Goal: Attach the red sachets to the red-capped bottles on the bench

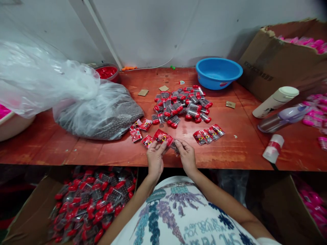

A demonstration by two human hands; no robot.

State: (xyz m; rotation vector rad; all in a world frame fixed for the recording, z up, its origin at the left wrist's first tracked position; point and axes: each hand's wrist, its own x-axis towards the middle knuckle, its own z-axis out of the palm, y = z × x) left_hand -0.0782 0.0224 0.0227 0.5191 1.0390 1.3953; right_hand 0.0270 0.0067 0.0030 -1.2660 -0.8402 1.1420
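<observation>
Over the table's front edge, my left hand pinches red printed cards or packets; how many is unclear. My right hand is closed at their right side, its fingertips on a small clear container with dark contents. The fingers partly cover where card and container meet. Just left of my hands lie several loose red printed packets. To the right, several red-and-dark packets lie in an overlapping row. Beyond my hands is a heap of small clear containers with red caps.
A tied plastic bag of dark pieces sits at left. At the back stand a blue basin and a red-filled bowl. On the right are a carton, a white flask and a clear bottle. Red-capped containers fill a box below.
</observation>
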